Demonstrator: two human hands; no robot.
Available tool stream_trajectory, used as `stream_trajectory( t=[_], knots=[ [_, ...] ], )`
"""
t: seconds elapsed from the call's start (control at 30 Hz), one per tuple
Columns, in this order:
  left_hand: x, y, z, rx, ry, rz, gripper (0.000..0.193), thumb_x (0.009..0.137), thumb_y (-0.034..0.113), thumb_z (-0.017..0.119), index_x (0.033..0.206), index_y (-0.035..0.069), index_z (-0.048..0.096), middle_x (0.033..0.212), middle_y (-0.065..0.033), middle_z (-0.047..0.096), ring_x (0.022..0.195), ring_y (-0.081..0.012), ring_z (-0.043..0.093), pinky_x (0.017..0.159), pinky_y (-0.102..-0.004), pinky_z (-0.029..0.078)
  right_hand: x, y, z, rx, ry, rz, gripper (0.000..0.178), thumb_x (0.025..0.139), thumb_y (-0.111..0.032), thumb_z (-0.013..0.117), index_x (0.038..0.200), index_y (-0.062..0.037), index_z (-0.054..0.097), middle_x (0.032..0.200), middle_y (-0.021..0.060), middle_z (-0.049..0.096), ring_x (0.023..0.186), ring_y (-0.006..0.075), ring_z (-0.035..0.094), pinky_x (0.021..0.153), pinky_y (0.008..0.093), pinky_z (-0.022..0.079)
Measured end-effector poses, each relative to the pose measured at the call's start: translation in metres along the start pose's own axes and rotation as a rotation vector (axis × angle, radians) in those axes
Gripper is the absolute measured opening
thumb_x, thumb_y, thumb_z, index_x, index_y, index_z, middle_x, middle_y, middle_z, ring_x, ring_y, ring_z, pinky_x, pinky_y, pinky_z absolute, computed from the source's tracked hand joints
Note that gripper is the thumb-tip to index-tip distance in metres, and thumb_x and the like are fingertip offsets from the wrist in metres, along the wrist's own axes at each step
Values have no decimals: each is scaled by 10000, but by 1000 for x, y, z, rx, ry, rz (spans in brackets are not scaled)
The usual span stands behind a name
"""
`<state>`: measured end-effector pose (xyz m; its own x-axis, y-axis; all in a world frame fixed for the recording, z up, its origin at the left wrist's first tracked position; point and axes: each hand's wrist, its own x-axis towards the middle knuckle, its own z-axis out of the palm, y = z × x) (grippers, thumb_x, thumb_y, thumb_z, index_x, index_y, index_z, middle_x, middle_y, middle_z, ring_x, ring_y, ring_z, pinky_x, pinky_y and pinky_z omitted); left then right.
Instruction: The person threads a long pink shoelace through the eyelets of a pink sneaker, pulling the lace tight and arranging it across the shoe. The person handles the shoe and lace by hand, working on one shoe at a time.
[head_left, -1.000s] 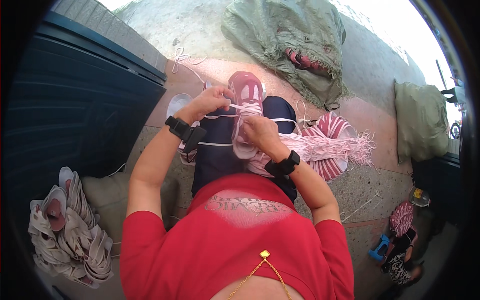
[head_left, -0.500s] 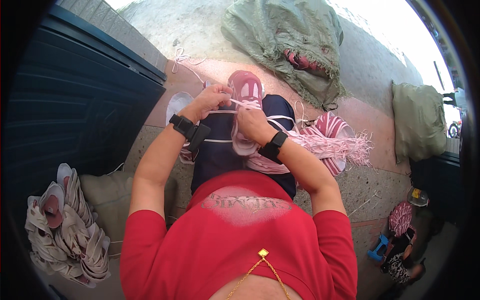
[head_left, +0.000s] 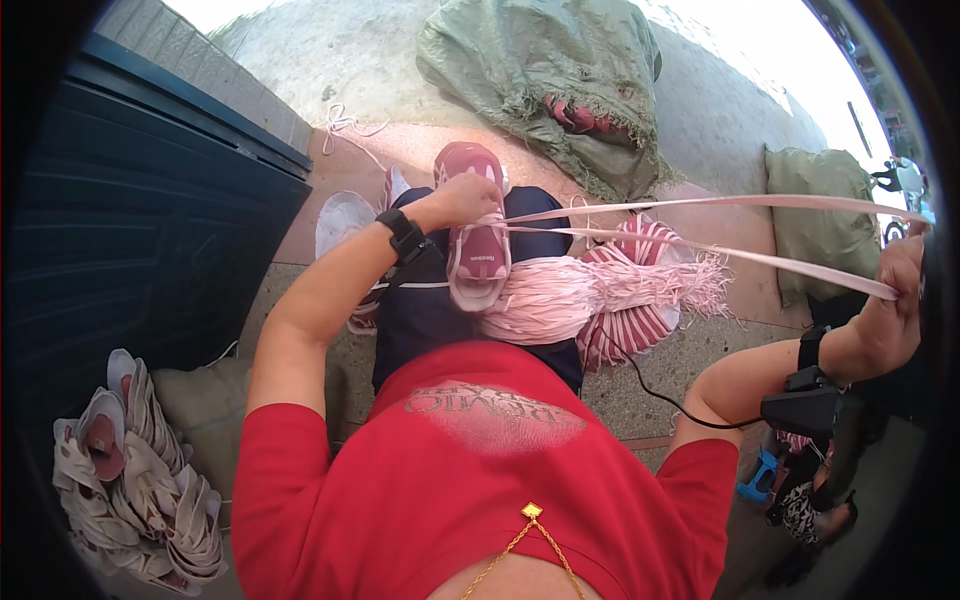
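Head view: looking down over a lap in dark trousers [head_left: 410, 322].
Shoe [head_left: 478, 264]: pink with white parts, on the lap, close under the left hand [head_left: 468, 200].
Long axis: running away from the body, toe cap farthest, heel nearest the red shirt [head_left: 480, 500].
Left hand: over the laced front, fingers drawn in narrow; whether pinching lace or only pressing, cannot tell.
Right hand [head_left: 897, 292]: far out at the right edge, closed on lace, well apart from the shoe.
Lace [head_left: 720, 202]: two pale strands, stretched from the shoe's front out to the right hand, roughly crosswise to the long axis, spreading wider rightward.
Nearer: left hand, touching; from the right hand, shoe off to the left.
Lace bundle [head_left: 540, 300]: pale pink, just right of the shoe, beside striped pink-and-white pieces [head_left: 607, 342].
Sack [head_left: 540, 75]: grey-green, beyond the toe.
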<state>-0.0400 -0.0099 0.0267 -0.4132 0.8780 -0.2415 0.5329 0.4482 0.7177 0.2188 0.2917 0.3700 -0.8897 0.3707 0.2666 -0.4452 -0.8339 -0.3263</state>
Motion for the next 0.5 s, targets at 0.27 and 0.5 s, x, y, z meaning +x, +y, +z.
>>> stream_trajectory(
  t=[0.27, 0.5],
  knots=[
    [27, -9, 25, 545, -190, 271, 203, 777, 277, 596, 769, 111, 714, 786, -156, 657, 750, -361, 624, 683, -456, 502, 23, 67, -7, 67, -158, 146, 277, 969, -164, 327, 698, -116, 358, 558, -53, 269, 455, 63, 227, 423, 236, 189],
    [14, 20, 33, 809, -61, 563, 185, 789, 226, 573, 709, 71, 635, 840, -93, 582, 892, -269, 537, 672, -403, 472, 30, 105, -27, -129, 170, -29, 205, 954, -199, 390, 778, -110, 445, 582, -42, 274, 510, 94, 264, 502, 257, 261]
  ],
)
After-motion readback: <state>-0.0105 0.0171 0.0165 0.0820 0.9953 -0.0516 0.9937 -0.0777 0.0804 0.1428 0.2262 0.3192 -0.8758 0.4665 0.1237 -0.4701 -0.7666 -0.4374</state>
